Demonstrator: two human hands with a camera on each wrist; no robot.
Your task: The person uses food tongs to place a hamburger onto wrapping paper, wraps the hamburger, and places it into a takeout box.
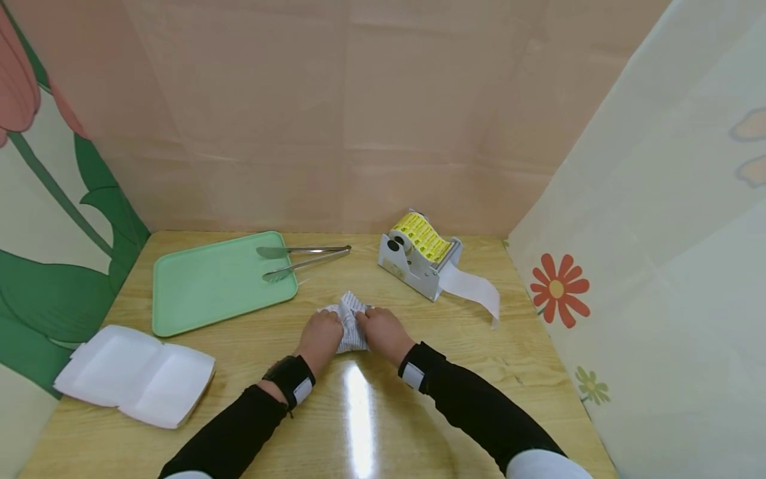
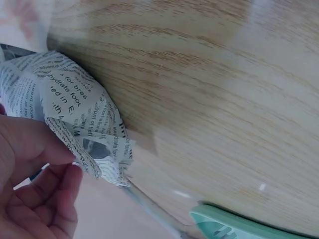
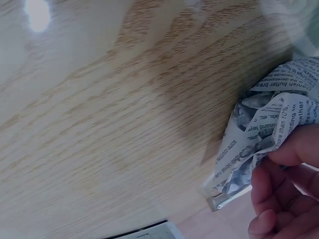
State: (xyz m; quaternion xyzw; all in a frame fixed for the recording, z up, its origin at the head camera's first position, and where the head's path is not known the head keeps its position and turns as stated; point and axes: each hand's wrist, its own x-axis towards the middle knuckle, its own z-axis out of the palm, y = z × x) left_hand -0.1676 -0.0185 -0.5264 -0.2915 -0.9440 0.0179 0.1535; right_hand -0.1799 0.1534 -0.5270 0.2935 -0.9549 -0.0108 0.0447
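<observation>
A small bundle wrapped in newsprint-patterned paper [image 1: 352,331] sits on the wooden table between both hands. The left hand [image 1: 321,336] pinches the left side of the paper. In the left wrist view its thumb and forefinger hold a folded flap of the printed wrap [image 2: 75,94]. From the other side, the right hand [image 1: 385,334] pinches the paper with thumb and fingers. Crumpled folds of the wrap [image 3: 269,117] show in the right wrist view. What lies inside the paper is hidden.
A green tray [image 1: 209,286] lies back left, with metal tongs [image 1: 317,251] resting across its right edge. An opened white foam box [image 1: 137,376] is at the left. A dispenser [image 1: 413,263] with a yellow label roll [image 1: 421,234] stands back right, its white strip [image 1: 473,286] trailing out.
</observation>
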